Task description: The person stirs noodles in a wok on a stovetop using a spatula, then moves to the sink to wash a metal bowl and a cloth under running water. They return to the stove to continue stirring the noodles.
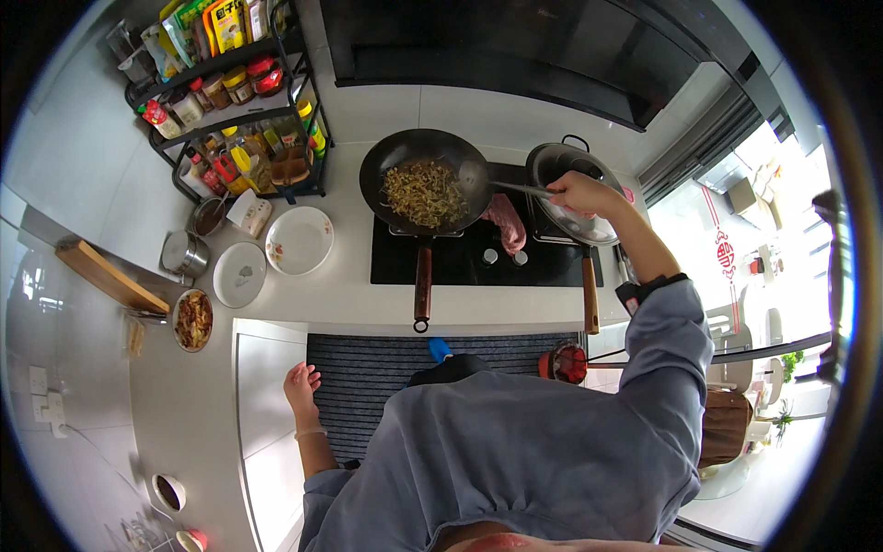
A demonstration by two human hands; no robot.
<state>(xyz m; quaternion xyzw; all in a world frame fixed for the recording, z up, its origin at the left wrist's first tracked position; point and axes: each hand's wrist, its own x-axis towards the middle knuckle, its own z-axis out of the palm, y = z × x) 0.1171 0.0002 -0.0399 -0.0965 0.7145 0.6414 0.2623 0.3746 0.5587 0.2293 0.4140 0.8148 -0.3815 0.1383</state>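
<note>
My right hand (583,194) is closed on the handle of a metal ladle or turner (514,188), whose head is at the right side of a dark wok (378,165). Shredded, browned food (424,193) lies in the wok, on the left burner. The wok's wooden handle (423,276) points towards me. Between the burners, a pink cloth or piece of meat (507,222) rests on the black hob (448,269); I cannot tell which. Beneath my right hand is a pan with a glass lid (559,162). My left hand (302,385) hangs beside the counter, holding nothing, its fingers loosely bent.
Left of the hob are two white plates (300,241) (239,274), a metal pot (185,254) and a bowl of cooked food (193,319). A black rack (227,124) holds jars and bottles. The range hood (497,55) overhangs the back. A red bin (567,362) stands on the floor.
</note>
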